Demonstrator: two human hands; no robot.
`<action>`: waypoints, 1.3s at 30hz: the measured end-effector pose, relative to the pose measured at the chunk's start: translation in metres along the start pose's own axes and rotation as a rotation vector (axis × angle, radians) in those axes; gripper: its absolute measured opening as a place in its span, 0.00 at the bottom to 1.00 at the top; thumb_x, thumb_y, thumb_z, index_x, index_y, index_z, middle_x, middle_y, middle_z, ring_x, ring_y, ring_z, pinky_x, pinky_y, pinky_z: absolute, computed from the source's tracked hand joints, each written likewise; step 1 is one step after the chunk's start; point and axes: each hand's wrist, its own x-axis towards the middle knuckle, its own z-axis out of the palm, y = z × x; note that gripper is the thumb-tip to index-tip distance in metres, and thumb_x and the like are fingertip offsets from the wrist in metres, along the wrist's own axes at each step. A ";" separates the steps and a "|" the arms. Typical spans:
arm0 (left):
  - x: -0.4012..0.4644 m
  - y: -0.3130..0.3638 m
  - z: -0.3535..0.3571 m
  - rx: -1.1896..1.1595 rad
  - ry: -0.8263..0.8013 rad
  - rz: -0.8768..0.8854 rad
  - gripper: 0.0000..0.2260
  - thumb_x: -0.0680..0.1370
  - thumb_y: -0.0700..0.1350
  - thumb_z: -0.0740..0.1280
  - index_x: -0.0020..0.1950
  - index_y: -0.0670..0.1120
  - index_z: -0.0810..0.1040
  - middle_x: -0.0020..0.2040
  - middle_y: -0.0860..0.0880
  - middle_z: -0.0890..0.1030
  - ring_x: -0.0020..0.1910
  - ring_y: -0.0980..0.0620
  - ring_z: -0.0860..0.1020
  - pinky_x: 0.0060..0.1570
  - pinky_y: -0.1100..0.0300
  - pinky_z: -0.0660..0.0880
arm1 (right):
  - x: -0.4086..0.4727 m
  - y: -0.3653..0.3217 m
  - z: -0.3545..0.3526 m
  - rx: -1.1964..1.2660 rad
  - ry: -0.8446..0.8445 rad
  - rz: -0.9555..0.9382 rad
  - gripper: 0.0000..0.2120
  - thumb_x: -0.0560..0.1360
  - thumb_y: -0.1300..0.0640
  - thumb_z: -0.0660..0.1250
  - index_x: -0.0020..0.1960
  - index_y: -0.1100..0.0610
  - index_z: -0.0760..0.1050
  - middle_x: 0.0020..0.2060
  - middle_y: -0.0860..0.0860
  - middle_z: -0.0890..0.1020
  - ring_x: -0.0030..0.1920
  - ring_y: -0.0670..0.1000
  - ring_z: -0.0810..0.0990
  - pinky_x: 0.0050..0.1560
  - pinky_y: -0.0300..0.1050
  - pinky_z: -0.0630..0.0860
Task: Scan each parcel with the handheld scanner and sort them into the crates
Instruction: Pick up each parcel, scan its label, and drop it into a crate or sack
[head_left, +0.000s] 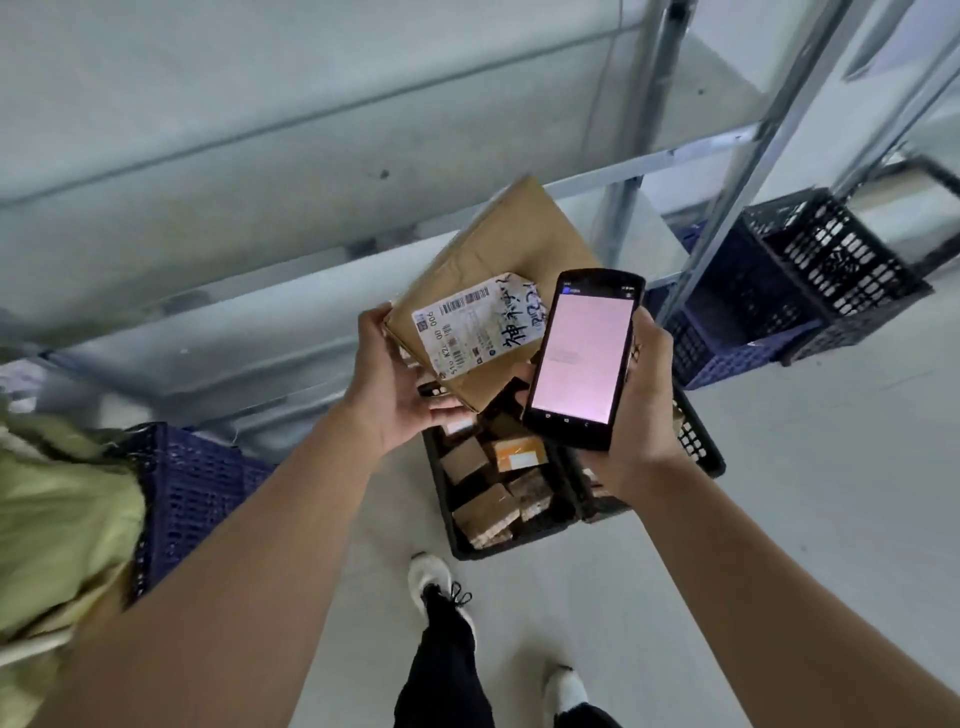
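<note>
Here, parcel (483, 291) gripped in left hand (400, 384), scanner (582, 358) in right hand (636, 410)

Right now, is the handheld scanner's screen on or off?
On. The scanner, gripped in the right hand, shows a lit pale pink screen with a blue bar on top; its text is too blurred to read.

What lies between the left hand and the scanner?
In the head view, the parcel and its label lie between the left hand and the scanner.
</note>
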 end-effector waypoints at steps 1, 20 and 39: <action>-0.019 0.004 0.003 -0.008 0.001 0.043 0.32 0.79 0.70 0.54 0.68 0.51 0.81 0.66 0.37 0.81 0.63 0.27 0.79 0.65 0.27 0.74 | -0.011 -0.010 0.007 0.005 -0.039 -0.015 0.33 0.83 0.32 0.51 0.65 0.59 0.77 0.50 0.64 0.81 0.51 0.64 0.80 0.51 0.57 0.76; -0.242 0.129 -0.026 0.021 -0.042 0.922 0.13 0.78 0.55 0.73 0.47 0.48 0.73 0.46 0.44 0.86 0.47 0.45 0.85 0.50 0.44 0.82 | -0.151 -0.140 0.180 0.013 -0.454 -0.183 0.33 0.76 0.31 0.59 0.65 0.57 0.79 0.58 0.62 0.78 0.50 0.62 0.84 0.48 0.52 0.81; -0.340 0.224 -0.112 0.340 -0.067 1.132 0.46 0.69 0.48 0.82 0.80 0.70 0.63 0.71 0.47 0.77 0.66 0.45 0.80 0.41 0.56 0.81 | -0.207 -0.119 0.266 -0.340 -0.487 -0.044 0.30 0.83 0.42 0.52 0.71 0.59 0.79 0.62 0.67 0.84 0.48 0.64 0.83 0.50 0.57 0.80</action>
